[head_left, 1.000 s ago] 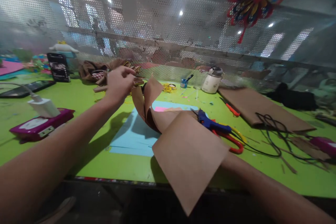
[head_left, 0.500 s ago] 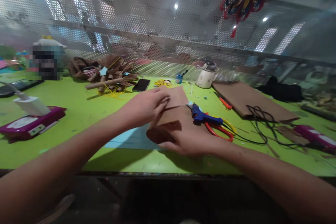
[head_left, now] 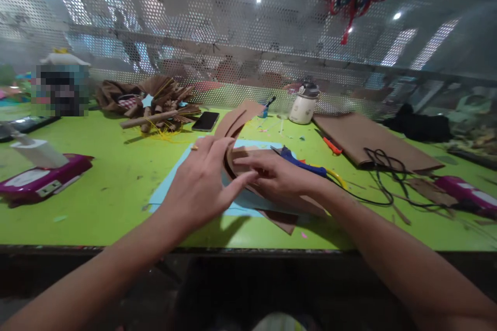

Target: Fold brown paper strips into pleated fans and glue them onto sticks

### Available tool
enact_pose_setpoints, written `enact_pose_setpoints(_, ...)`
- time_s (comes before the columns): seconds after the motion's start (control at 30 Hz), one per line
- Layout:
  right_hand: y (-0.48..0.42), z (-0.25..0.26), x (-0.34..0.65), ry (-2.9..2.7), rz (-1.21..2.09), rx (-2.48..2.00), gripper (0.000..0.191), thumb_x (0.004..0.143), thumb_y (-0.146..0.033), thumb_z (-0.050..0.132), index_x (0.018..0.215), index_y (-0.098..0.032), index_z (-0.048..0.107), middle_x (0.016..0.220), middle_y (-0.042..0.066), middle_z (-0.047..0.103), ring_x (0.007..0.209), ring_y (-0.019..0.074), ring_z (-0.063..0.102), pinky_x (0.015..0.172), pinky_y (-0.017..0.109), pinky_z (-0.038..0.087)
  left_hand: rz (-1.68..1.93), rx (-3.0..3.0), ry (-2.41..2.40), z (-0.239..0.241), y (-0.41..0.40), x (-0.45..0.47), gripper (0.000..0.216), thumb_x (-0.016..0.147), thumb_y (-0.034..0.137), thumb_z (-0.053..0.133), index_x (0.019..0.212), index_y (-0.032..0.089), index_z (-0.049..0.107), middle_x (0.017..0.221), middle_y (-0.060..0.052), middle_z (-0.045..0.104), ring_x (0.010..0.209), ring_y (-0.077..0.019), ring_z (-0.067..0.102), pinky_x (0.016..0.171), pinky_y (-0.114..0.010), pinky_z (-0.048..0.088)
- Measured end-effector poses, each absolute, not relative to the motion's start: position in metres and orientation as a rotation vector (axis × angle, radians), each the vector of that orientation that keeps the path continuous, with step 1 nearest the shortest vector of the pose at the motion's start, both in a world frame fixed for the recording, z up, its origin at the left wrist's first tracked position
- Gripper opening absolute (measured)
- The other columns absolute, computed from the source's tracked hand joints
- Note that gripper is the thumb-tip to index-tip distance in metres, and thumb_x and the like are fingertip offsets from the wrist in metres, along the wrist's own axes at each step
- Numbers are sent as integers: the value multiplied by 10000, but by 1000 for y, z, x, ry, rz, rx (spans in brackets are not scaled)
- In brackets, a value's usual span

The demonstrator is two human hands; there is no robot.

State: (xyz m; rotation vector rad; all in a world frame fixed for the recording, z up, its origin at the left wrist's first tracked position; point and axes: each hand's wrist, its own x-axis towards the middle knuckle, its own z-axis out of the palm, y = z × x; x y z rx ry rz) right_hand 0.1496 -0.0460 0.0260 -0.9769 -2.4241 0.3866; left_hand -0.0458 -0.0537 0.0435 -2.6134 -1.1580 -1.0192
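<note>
A sheet of brown kraft paper point(head_left: 238, 119) is bent into a curl between my hands, its far strip rising beyond my fingers and a corner lying near the table edge. My left hand point(head_left: 200, 181) wraps the left outside of the bend, thumb reaching across to the right; a ring is on one finger. From the right, my right hand point(head_left: 277, 173) presses its bent fingers on the inner side of the curl. Under the kraft paper lies light blue paper point(head_left: 169, 183). A blue glue gun point(head_left: 306, 165) and yellow-handled scissors point(head_left: 337, 178) lie just beyond my right wrist.
On the green table point(head_left: 116, 181) are a phone point(head_left: 205, 121), a bundle of brown paper rolls point(head_left: 155, 114), a bottle point(head_left: 303, 106), an orange cutter point(head_left: 333, 146) and folded kraft paper point(head_left: 373, 139). A purple power strip point(head_left: 42, 181) stands left; a black cable point(head_left: 384, 165) loops at right.
The kraft paper has been turned and bent, with its strip now standing up at the far side. My left hand has come nearer and lower; my right hand has moved up into the bend.
</note>
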Motion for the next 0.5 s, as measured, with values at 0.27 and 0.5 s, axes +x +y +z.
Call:
enact_pose_setpoints(0.27, -38, 22, 163, -2348, 478, -1073, 415, 769, -102, 485, 1171, -198, 528, 1172, 89, 552, 1071, 193, 489, 913, 372, 384, -727, -2604, -1493, 28, -44, -47, 344, 776, 253, 434, 1116, 200, 437, 760, -30, 612, 664, -189, 577, 592, -274, 401)
enact_pose_setpoints(0.5, -26, 18, 180, -2037, 719, -1312, 496, 751, -19, 376, 1214, -154, 492, 999, 94, 643, 903, 154, 586, 821, 329, 450, -1007, -2576, -1873, 20, -57, -60, 456, 762, 265, 451, 1203, 186, 372, 668, 0, 633, 598, -191, 581, 538, -258, 383)
